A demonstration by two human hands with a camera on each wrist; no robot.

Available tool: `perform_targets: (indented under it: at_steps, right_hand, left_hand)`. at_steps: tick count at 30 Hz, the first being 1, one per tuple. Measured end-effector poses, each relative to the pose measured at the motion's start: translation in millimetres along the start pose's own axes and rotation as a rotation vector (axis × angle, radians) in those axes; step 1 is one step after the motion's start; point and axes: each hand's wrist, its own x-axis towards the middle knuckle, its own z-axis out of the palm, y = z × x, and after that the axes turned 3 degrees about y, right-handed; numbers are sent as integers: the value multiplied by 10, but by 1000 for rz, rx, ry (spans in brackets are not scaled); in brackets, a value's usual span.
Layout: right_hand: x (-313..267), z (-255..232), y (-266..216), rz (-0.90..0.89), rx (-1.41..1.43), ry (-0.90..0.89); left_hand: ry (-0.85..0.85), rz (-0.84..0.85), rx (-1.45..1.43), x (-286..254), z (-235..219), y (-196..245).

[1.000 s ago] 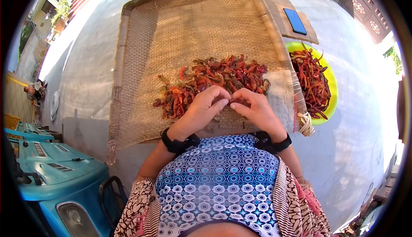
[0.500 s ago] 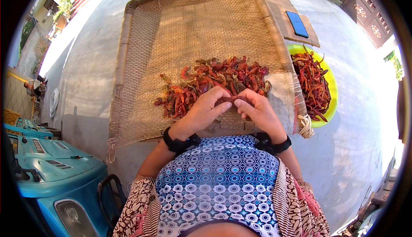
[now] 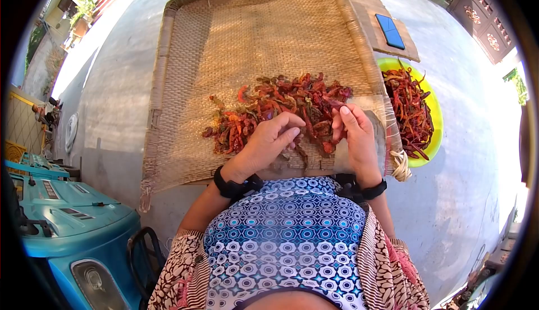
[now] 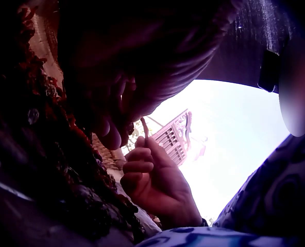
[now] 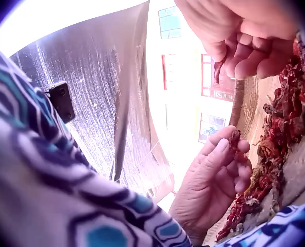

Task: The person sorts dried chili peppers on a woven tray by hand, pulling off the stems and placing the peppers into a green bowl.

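1. No brand, label or writing can be read in any view; the panel on the teal machine (image 3: 67,220) at the lower left of the head view is too small to make out.
2. A large woven tray (image 3: 236,35) fills the upper middle of the head view. It holds a heap of dried red chillies (image 3: 269,110) spread across its near half, while its far half shows bare weave.
3. A yellow-green bowl (image 3: 435,120) sits at the right, just beside the tray's edge, and is filled with more dark red chillies (image 3: 409,110).
4. A blue phone (image 3: 389,31) lies on a flat board (image 3: 405,51) at the upper right, beyond the bowl.
5. The left hand (image 3: 268,141) rests at the near edge of the heap, fingers curled; in the right wrist view its fingertips pinch a chilli piece (image 5: 235,140).
6. The right hand (image 3: 353,133) is just right of it, apart from it, with fingers reaching up over the heap's right end; the wrist views show it curled around a thin stem (image 4: 144,125).
7. Both wrists wear black straps (image 3: 236,186), above a blue patterned garment (image 3: 286,237) at the bottom centre.
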Motion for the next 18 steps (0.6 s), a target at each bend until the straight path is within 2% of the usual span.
perform_targets:
  at_steps: [2, 5, 6, 9, 13, 16, 18]
  right_hand:
    - [50, -135, 1, -60, 94, 30]
    - [108, -330, -111, -77, 450, 144]
    - [135, -434, -135, -99, 635, 115]
    - [191, -596, -199, -11, 707, 199]
    - [24, -317, -140, -40, 147, 21]
    - [-36, -52, -55, 101, -71, -192]
    - [-25, 44, 4, 86, -176, -318]
  left_hand:
    - [-7, -6, -11, -3, -2, -36]
    - [-8, 9, -14, -8, -3, -59]
    - [-6, 18, -13, -8, -3, -61]
    - [-7, 0, -38, -2, 7, -33]
    - [-53, 33, -67, 12, 38, -104]
    - [-79, 27, -50, 12, 38, -63]
    - [-59, -7, -8, -14, 36, 21]
